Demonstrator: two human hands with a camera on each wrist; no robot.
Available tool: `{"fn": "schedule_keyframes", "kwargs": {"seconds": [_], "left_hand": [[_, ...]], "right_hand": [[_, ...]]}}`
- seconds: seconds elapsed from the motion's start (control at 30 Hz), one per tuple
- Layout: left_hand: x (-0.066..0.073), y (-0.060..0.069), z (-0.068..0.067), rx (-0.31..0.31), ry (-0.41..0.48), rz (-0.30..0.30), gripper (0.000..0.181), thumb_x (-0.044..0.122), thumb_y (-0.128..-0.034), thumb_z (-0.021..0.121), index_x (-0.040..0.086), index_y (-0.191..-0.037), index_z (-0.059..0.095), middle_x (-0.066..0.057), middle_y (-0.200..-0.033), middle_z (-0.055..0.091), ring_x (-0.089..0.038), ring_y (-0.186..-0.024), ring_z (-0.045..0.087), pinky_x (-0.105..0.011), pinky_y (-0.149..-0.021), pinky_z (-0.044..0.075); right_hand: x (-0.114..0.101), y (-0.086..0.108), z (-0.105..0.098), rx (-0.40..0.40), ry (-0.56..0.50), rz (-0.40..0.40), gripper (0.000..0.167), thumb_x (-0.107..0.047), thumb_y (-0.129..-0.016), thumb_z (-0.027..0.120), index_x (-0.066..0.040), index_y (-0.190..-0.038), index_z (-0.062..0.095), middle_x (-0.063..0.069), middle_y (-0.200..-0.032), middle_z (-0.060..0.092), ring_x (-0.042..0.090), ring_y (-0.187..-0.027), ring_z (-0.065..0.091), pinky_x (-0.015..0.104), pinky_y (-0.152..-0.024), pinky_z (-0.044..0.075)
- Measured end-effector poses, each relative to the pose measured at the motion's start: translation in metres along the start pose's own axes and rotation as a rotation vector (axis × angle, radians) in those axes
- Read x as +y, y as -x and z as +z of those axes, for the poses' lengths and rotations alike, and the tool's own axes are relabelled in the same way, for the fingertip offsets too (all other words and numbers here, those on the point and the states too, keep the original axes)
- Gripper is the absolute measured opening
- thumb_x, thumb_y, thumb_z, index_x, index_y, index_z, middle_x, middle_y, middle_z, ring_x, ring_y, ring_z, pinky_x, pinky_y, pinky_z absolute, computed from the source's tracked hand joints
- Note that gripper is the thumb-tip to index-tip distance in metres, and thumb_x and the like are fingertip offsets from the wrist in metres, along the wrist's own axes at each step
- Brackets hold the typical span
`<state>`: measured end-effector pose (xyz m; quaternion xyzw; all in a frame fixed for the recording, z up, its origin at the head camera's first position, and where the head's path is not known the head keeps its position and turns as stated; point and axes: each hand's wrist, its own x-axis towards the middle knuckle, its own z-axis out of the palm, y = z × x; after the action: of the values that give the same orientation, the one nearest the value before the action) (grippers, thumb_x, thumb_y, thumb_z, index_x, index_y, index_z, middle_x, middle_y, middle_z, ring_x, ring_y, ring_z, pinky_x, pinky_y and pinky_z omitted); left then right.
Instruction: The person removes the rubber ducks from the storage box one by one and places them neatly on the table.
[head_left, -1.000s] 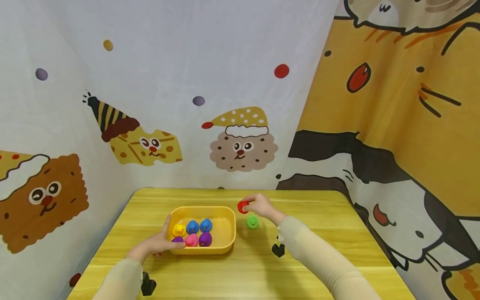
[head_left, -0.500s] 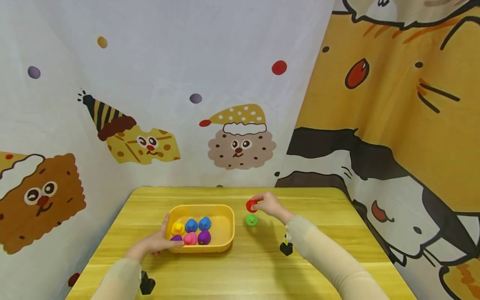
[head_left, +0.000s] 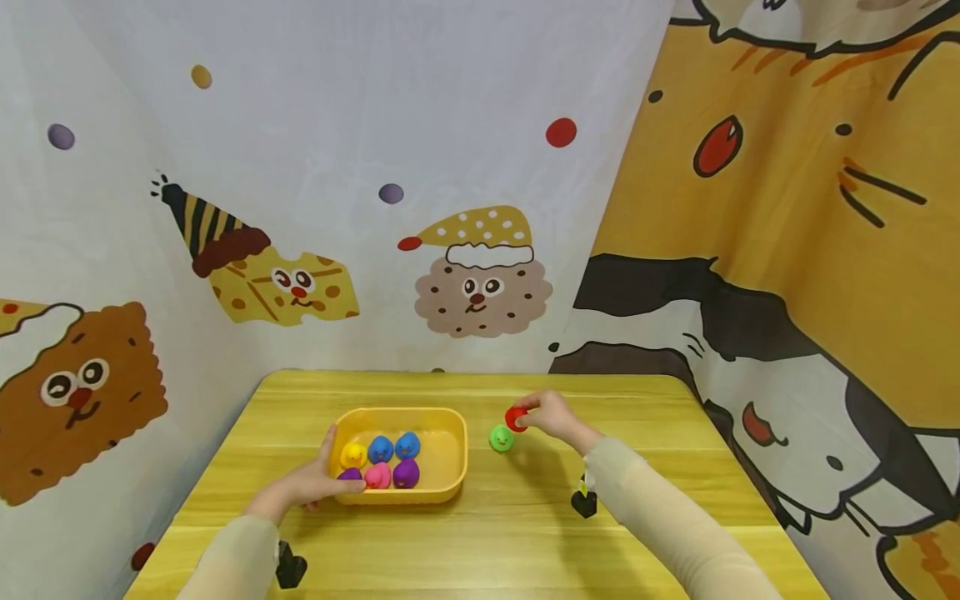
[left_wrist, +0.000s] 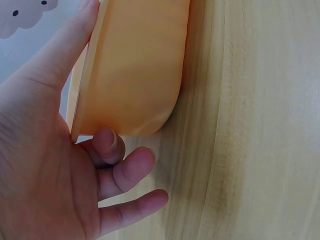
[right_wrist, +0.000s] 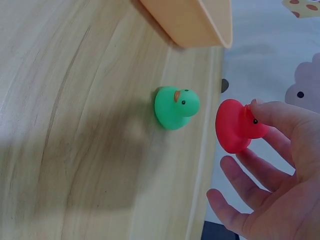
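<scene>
My right hand (head_left: pixel 553 414) pinches a red rubber duck (right_wrist: pixel 234 125) by its head, between thumb and fingers. It is held above the table. A green rubber duck (right_wrist: pixel 170 107) stands on the tabletop just left of it in the head view. My left hand (head_left: pixel 307 483) grips the near left corner of a yellow plastic bin (head_left: pixel 452 492), with the thumb over its rim. Inside, toward the bin's left, sit a yellow duck (head_left: pixel 354 455), two blue ducks (head_left: pixel 381 449), a pink duck (head_left: pixel 377 476) and two purple ducks (head_left: pixel 406 473), one partly hidden by my thumb.
The wooden table (head_left: pixel 420 550) has rounded far corners. A cartoon-printed curtain (head_left: pixel 465 108) hangs right behind it and along both sides. Small black devices (head_left: pixel 291 567) hang under both wrists.
My right hand has carried the red duck to the right, from behind the green duck to its right side. The left hand keeps its hold on the bin.
</scene>
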<state>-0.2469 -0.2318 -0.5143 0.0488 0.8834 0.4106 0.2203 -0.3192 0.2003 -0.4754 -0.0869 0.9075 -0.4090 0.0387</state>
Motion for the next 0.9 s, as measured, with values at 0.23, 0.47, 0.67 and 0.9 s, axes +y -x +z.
{"fn": "schedule_keyframes", "kwargs": {"seconds": [0.23,0.47,0.67,0.9], "left_hand": [[-0.001,0.0,0.0,0.011,-0.014,0.002,0.126,0.05,-0.0816,0.074,0.01,-0.15,-0.025,-0.045,-0.143,0.02,-0.016,-0.047,0.036,-0.029,-0.048,0.039],[-0.001,0.0,0.0,0.016,-0.008,0.009,0.127,0.049,-0.0807,0.075,0.01,-0.15,-0.024,-0.045,-0.141,0.023,-0.015,-0.045,0.034,-0.029,-0.047,0.038],[-0.001,0.001,-0.001,0.012,-0.016,0.0,0.127,0.049,-0.0805,0.075,0.009,-0.15,-0.024,-0.045,-0.141,0.024,-0.017,-0.046,0.036,-0.03,-0.047,0.039],[-0.002,0.0,0.0,0.021,-0.013,0.011,0.128,0.049,-0.0798,0.076,0.009,-0.15,-0.023,-0.046,-0.141,0.022,-0.017,-0.047,0.037,-0.03,-0.047,0.04]], "right_hand": [[0.006,0.002,-0.002,0.014,-0.01,0.01,0.027,-0.006,-0.08,0.076,-0.001,-0.106,0.073,0.011,-0.104,0.07,0.026,-0.098,0.062,0.038,-0.078,0.052],[0.021,0.005,-0.002,0.028,-0.032,-0.007,0.027,-0.003,-0.079,0.076,0.002,-0.105,0.072,0.013,-0.105,0.069,0.029,-0.099,0.062,0.041,-0.079,0.052],[0.033,0.006,-0.001,0.051,-0.032,0.009,0.026,-0.002,-0.077,0.076,0.002,-0.103,0.073,0.014,-0.101,0.07,0.027,-0.095,0.062,0.039,-0.078,0.052],[0.042,0.005,0.0,0.065,-0.035,0.04,0.026,-0.002,-0.076,0.076,0.001,-0.102,0.074,0.012,-0.099,0.07,0.025,-0.092,0.062,0.037,-0.076,0.051]]}}
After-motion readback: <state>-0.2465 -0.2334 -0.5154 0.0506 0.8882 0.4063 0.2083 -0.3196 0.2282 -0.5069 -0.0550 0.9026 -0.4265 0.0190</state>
